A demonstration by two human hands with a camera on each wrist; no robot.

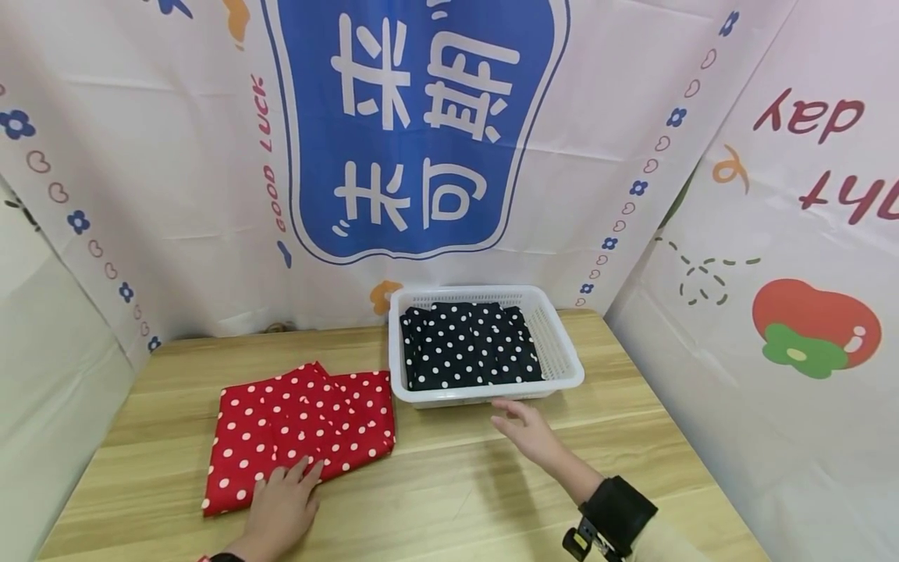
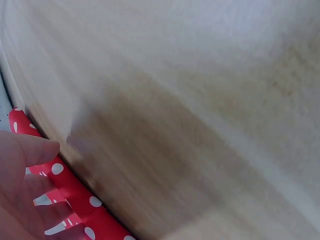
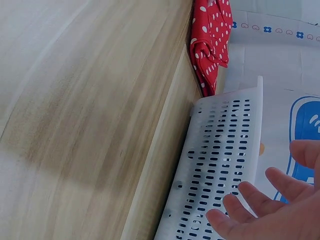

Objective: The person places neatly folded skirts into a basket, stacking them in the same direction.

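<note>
A red cloth with white dots [image 1: 302,425] lies folded on the left of the table. My left hand [image 1: 282,499] rests at its near edge with fingers spread; the left wrist view shows the hand [image 2: 30,195] beside the red fold [image 2: 75,192]. At the back stands a white perforated basket [image 1: 485,394], holding a black cloth with white dots [image 1: 467,343]. Just in front of the basket's near side, my right hand [image 1: 527,433] hovers with relaxed fingers and nothing in them. In the right wrist view the hand [image 3: 272,205] is close to the basket wall [image 3: 215,150].
The wood-grain table [image 1: 435,499] runs back to a white printed curtain [image 1: 197,156] with a blue emblem. Another printed sheet [image 1: 772,234] hangs along the right side. The basket stands near the back edge, beside the red cloth's right corner.
</note>
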